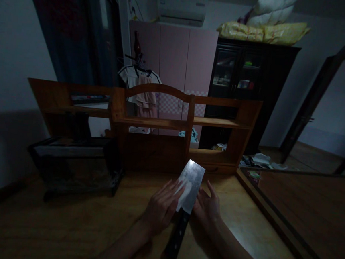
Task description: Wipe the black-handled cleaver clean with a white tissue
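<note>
A cleaver with a broad steel blade [194, 179] and a black handle [177, 234] lies on the wooden desk [76, 226], its tip pointing away from me. My left hand [161, 209] has its fingers pressed together on a small pale wad, perhaps a white cloth [183, 189], on the blade's left side. My right hand [208, 207] is at the blade's right edge, fingers spread and touching it. The dim light hides finer detail.
A wooden shelf unit [158, 122] stands at the back of the desk, with a dark metal rack [73, 157] to its left. A dark framed panel [304, 209] borders the desk on the right. Behind are a pink wardrobe [178, 61] and a black cabinet [249, 80].
</note>
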`<state>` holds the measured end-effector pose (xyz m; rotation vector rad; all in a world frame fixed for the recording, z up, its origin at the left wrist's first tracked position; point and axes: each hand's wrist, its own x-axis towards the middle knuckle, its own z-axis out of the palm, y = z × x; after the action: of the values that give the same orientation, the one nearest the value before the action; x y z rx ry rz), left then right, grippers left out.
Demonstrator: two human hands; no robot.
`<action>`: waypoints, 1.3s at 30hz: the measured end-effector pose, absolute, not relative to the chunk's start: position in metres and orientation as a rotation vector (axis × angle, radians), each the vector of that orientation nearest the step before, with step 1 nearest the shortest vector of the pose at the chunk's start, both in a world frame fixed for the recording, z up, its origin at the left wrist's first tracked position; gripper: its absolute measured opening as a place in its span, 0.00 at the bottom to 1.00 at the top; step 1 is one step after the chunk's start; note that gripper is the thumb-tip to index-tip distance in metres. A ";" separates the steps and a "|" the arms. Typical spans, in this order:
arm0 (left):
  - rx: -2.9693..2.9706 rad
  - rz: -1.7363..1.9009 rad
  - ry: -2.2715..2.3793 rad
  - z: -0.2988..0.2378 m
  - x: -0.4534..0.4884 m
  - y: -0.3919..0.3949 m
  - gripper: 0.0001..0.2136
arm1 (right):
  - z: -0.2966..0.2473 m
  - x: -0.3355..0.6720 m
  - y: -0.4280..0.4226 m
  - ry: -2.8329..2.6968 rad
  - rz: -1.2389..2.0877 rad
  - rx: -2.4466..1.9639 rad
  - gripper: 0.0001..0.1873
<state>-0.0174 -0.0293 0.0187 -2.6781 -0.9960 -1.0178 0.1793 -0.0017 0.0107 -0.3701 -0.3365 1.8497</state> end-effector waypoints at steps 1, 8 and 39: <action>-2.722 -0.961 -0.938 0.021 -0.015 -0.031 0.23 | 0.011 0.179 -0.002 -0.335 1.853 -0.370 0.18; -2.800 -0.812 -0.887 0.025 -0.006 -0.035 0.22 | 0.006 0.180 0.002 -0.348 1.875 -0.341 0.17; -2.835 -0.749 -0.935 0.023 -0.003 -0.034 0.25 | 0.008 0.179 0.002 -0.362 1.910 -0.268 0.17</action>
<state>-0.0029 -0.0340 0.0226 -2.8346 -0.9349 -0.7492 0.1793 0.0016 0.0078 -0.2680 -0.3624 1.9100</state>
